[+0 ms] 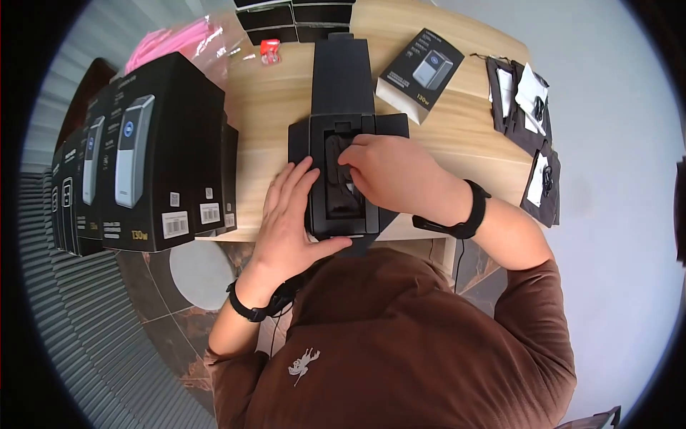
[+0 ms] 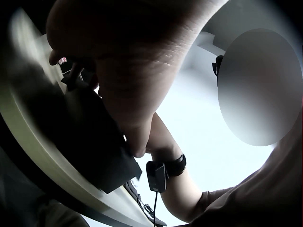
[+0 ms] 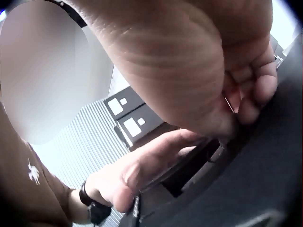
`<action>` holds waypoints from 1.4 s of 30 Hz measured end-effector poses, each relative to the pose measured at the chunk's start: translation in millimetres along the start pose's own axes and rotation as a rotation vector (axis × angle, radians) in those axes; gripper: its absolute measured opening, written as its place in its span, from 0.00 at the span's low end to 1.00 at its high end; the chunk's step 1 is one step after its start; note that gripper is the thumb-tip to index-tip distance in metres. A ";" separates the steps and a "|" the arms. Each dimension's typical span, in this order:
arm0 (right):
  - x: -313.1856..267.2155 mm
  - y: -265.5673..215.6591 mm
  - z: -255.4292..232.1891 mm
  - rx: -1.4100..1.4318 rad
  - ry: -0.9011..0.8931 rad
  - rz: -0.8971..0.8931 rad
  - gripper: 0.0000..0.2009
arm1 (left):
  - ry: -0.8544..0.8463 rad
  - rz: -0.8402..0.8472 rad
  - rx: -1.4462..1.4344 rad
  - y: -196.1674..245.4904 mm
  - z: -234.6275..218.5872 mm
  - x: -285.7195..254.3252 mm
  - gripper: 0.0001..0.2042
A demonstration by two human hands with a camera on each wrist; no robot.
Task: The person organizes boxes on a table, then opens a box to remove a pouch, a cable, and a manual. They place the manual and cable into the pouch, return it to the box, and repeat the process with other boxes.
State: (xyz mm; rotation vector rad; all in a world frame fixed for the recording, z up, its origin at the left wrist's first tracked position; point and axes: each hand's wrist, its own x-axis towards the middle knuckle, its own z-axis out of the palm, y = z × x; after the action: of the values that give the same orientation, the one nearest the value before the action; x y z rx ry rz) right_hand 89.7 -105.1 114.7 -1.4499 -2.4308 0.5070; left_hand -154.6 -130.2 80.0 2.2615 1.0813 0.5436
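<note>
A black box stands at the table's front edge with its long lid flap folded back and its side flaps spread. My left hand rests along the box's left side, fingers straight and thumb stretched across the near edge. Reaching into the recess from the right, my right hand has curled fingers and pinches a dark item inside. Part of that item is hidden under the hand, and I cannot tell its kind. In the right wrist view, the thumb and fingertips come together low at the box.
Several black printed boxes stand at the left, with pink material in a clear bag behind. Another printed box lies at the back right. Dark pouches with papers and cables line the right edge. A small red item lies behind.
</note>
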 end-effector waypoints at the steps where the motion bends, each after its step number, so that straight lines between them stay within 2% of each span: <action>1: -1.1 2.6 -5.1 0.054 0.060 -0.003 0.12 | 0.016 -0.014 -0.010 1.1 -1.1 0.2 0.53; 4: -4.2 -11.7 -51.7 0.332 0.051 0.090 0.08 | 0.061 -0.046 -0.034 9.6 -3.3 6.2 0.55; 7: -14.2 -18.1 -70.1 0.917 0.044 0.197 0.06 | 0.119 -0.027 -0.009 31.0 -9.8 17.5 0.55; 10: -25.3 -21.6 -74.4 1.202 0.074 0.134 0.07 | 0.105 0.013 0.048 49.6 -20.1 25.9 0.53; 12: -31.9 -22.9 -76.8 1.357 0.076 0.113 0.09 | 0.016 -0.026 0.059 57.0 -25.5 32.2 0.50; 15: -40.8 -20.3 -76.5 1.632 0.114 0.061 0.13 | -0.045 0.158 -0.033 44.3 -29.0 31.6 0.36; 16: -44.9 -19.9 -75.5 1.736 0.134 0.046 0.14 | -0.013 0.103 -0.107 51.8 -28.6 33.2 0.32; 19: -59.8 -19.4 -94.6 1.777 0.079 -0.004 0.21 | 0.116 -0.086 -0.618 66.8 -20.3 31.4 0.25; 20: -63.6 -15.1 -95.3 1.743 0.053 -0.028 0.23 | 0.164 -0.033 -0.585 66.5 -18.1 31.6 0.23; 22: -79.6 0.4 -95.9 1.659 0.039 -0.048 0.26 | 0.121 0.051 -0.448 70.9 -22.1 34.0 0.24; 25: -97.6 18.4 -97.9 1.691 -0.033 0.060 0.31 | 0.034 0.102 -0.313 80.4 -25.2 35.6 0.27; 27: -107.2 28.2 -89.9 1.773 0.067 0.062 0.26 | 0.047 0.124 -0.251 88.1 -21.3 35.7 0.28; 28: -112.1 33.3 -84.6 1.841 0.111 0.064 0.24 | -0.026 0.061 -0.332 91.6 -21.1 33.6 0.31; 30: -117.5 47.2 -59.9 1.941 0.196 0.041 0.20 | -0.112 0.067 -0.522 101.3 -17.3 37.2 0.31; 31: -120.6 46.7 -57.3 1.989 0.223 0.063 0.22 | -0.153 0.063 -0.614 104.3 -15.5 38.0 0.31; 34: -135.4 45.0 -52.0 2.069 0.253 0.107 0.26 | -0.281 -0.165 -0.787 106.8 -10.7 41.0 0.30; 36: -147.9 45.1 -50.0 2.025 0.218 0.098 0.29 | -0.306 -0.161 -0.661 110.7 -3.6 42.4 0.29; 39: -161.6 50.3 -39.7 2.052 0.256 0.012 0.31 | -0.305 -0.122 -0.545 121.0 5.8 48.3 0.28; 42: -177.2 56.9 -50.1 1.973 0.276 0.170 0.28 | -0.308 -0.112 -0.520 124.3 9.1 51.1 0.26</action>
State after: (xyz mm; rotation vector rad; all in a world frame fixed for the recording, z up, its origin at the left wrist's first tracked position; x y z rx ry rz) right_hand 237.1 -228.7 127.4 -0.5636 -0.6025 1.7395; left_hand -48.6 -155.8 159.1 1.7480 0.7939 0.3618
